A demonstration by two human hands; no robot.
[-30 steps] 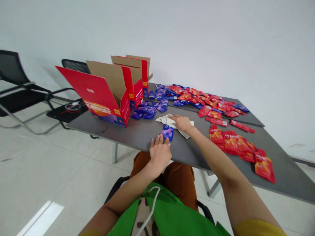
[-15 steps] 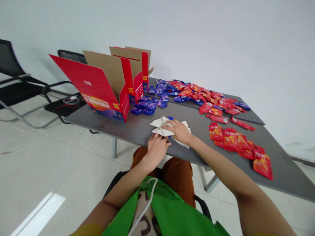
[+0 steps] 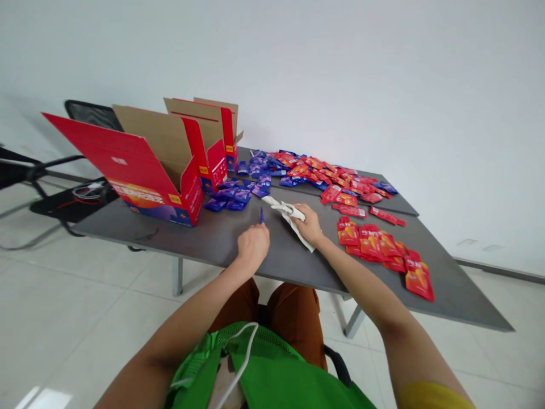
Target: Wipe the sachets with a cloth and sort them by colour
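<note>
My left hand (image 3: 253,245) was pinched on a blue sachet (image 3: 261,216), held upright over the gray table (image 3: 191,244); my right hand (image 3: 309,225) was curled on a crumpled white cloth (image 3: 289,213). The open red cartons (image 3: 145,165) hid their insides, and glossy red sachets (image 3: 370,244) lay loose.

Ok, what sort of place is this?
Probably a plain office or meeting room: a grey table with red sachets and blue sachets, open red cardboard boxes, and mesh chairs on a tiled floor.
</note>
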